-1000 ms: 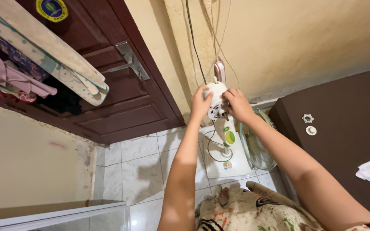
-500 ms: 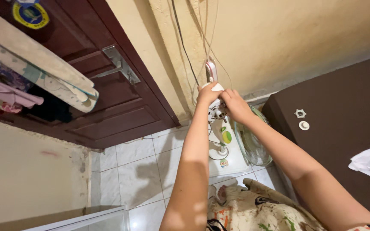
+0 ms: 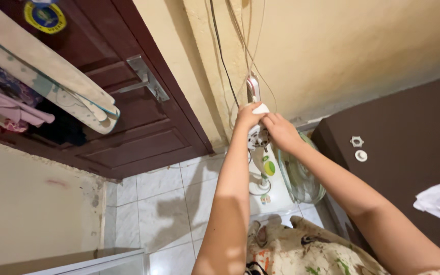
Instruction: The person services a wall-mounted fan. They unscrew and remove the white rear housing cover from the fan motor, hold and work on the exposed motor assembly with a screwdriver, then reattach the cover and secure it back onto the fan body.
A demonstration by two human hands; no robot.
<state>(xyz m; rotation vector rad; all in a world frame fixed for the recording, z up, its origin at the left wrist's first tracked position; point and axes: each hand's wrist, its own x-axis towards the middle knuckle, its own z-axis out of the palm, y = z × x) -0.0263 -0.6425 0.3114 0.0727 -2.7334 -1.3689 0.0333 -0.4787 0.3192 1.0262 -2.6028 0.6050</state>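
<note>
Both hands, left hand (image 3: 248,116) and right hand (image 3: 279,131), stay on the fan motor (image 3: 258,136), fingers pinching a white cloth (image 3: 260,108).

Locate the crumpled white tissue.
In the head view the crumpled white tissue lies at the right edge on the dark brown surface, below the two small white rings, well to the right of both hands.

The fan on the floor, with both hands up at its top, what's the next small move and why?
Probably keep wiping the top of the fan with the white cloth. The left hand presses that cloth at the fan's top, and the right hand steadies the part just below it. The grille leans beside the stand, and two white nuts lie apart on the brown cabinet, so the fan looks dismantled.
</note>
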